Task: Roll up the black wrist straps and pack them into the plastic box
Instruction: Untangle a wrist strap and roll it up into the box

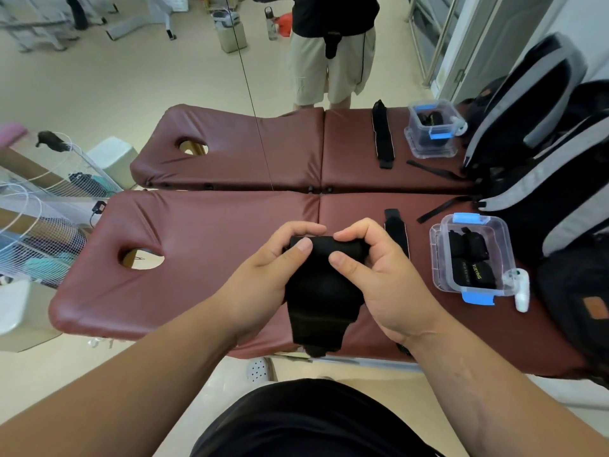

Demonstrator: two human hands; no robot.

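You have two hands in view, left hand (263, 278) and right hand (372, 275), with one held strap (321, 285) between them. Two more straps lie flat, the near strap (397, 232) and the far strap (382, 136), one on each bed. That makes two beds, near bed (197, 232) and far bed (247, 143), each with one face hole (141, 257). You see two plastic boxes, near box (435, 255) and far box (431, 150), each with two blue latches (466, 218). Inside the near box the rolled straps (471, 262) look like three or four; they're too dark to separate. One white gadget (522, 288) sits beside it. You have two backpacks at your right: far backpack (540, 94), near backpack (534, 222).
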